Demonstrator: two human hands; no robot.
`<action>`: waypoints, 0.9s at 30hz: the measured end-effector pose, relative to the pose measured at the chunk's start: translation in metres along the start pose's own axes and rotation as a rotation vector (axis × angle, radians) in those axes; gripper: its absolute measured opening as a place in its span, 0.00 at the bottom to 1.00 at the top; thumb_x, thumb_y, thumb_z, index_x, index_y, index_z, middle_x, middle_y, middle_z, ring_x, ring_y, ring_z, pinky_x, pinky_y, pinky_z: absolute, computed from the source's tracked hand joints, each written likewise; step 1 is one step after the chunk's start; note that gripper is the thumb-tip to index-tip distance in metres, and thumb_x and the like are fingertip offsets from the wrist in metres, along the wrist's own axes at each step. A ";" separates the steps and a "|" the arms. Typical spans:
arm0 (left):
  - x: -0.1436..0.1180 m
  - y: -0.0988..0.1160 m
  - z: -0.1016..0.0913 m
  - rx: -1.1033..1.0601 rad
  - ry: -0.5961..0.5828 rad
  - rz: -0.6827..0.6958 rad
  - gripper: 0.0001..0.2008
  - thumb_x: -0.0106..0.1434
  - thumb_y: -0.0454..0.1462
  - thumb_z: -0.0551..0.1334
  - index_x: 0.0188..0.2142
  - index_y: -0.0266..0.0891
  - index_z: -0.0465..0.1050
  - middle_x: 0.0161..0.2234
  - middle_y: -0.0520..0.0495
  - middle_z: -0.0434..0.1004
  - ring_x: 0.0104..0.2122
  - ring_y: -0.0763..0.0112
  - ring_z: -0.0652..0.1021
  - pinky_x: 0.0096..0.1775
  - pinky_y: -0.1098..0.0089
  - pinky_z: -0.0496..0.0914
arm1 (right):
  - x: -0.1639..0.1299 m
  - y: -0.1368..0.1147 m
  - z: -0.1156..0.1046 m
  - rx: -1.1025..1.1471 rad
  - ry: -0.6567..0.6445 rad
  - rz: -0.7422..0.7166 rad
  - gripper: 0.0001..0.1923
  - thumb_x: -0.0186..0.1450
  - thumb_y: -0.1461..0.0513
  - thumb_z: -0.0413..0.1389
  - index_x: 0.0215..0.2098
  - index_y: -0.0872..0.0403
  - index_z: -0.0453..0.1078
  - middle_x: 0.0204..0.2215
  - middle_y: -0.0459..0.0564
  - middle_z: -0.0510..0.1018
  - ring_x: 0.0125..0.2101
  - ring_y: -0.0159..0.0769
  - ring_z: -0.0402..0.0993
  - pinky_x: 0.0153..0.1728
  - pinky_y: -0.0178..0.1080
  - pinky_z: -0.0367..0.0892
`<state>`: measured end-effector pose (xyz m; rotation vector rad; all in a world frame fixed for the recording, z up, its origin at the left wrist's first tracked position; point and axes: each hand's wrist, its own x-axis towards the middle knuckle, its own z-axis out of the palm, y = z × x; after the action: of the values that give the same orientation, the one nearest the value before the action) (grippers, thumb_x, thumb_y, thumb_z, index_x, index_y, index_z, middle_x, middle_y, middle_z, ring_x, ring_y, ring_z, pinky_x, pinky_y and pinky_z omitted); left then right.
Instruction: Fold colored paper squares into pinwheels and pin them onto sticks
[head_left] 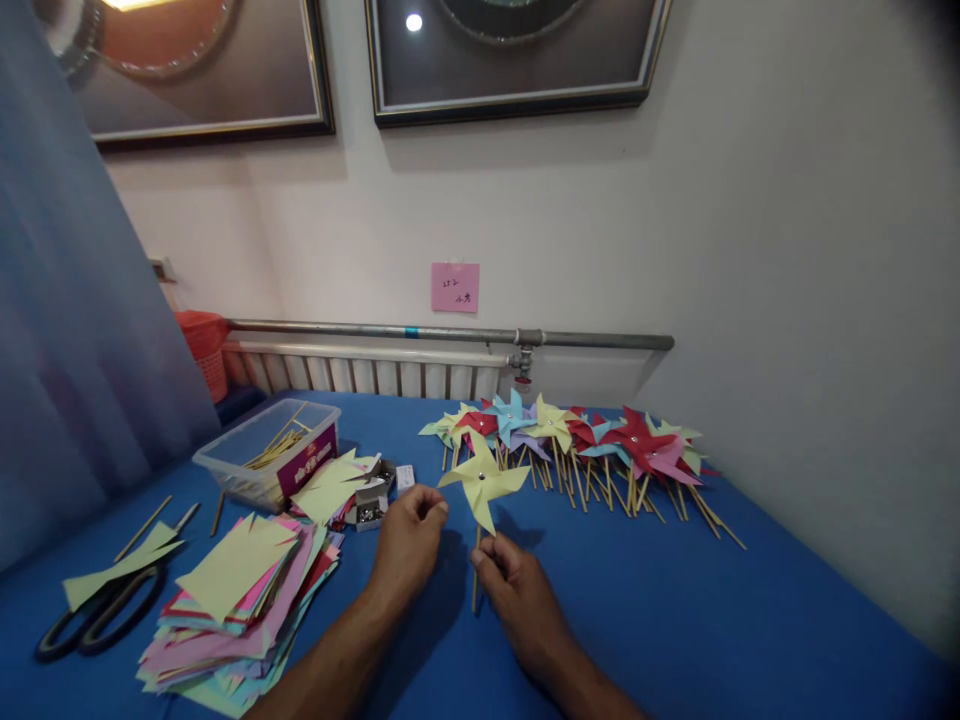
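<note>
A pale yellow paper pinwheel (487,484) stands nearly upright in front of me, facing my camera with a dark pin at its centre. Its thin wooden stick (475,588) is pinched near the top between the thumb and fingers of my right hand (517,595). Just left of the pinwheel, apart from its blades, is my left hand (412,535), fingers curled and closed; whatever they hold, if anything, is hidden. Small open boxes of metal pins (370,513) lie beyond the left wrist.
Finished pinwheels (634,440) in several colours lie across the back right. At left are a stack of coloured paper (232,590), black-handled scissors (112,615) under a cut yellow sheet, and a clear plastic tub (225,455) of sticks. A wall with pipes (450,333) bounds the blue table.
</note>
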<state>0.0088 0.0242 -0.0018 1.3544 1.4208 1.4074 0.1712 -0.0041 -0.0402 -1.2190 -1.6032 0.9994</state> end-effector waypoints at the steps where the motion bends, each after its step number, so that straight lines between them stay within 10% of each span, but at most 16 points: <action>1: -0.002 -0.003 0.004 0.007 -0.059 -0.020 0.07 0.54 0.41 0.65 0.24 0.41 0.73 0.21 0.54 0.69 0.24 0.71 0.68 0.29 0.71 0.60 | 0.001 0.001 -0.001 -0.005 0.016 0.001 0.16 0.69 0.50 0.51 0.29 0.50 0.63 0.21 0.39 0.62 0.24 0.32 0.58 0.26 0.35 0.55; 6: -0.015 -0.010 0.024 -0.095 -0.252 -0.125 0.10 0.53 0.43 0.65 0.22 0.39 0.72 0.18 0.55 0.65 0.21 0.73 0.63 0.27 0.71 0.56 | 0.003 0.002 -0.005 -0.010 0.013 0.014 0.15 0.69 0.51 0.51 0.29 0.51 0.64 0.21 0.39 0.64 0.24 0.32 0.59 0.26 0.35 0.55; 27: -0.005 0.000 0.016 -0.291 -0.106 -0.184 0.19 0.48 0.51 0.70 0.22 0.38 0.73 0.17 0.54 0.66 0.19 0.75 0.65 0.25 0.72 0.58 | -0.004 -0.007 -0.001 -0.103 -0.114 0.014 0.09 0.66 0.59 0.55 0.28 0.51 0.68 0.21 0.40 0.70 0.24 0.32 0.64 0.29 0.35 0.57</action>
<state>0.0254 0.0234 -0.0055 1.0684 1.1862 1.3405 0.1703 -0.0092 -0.0340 -1.2628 -1.7556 1.0214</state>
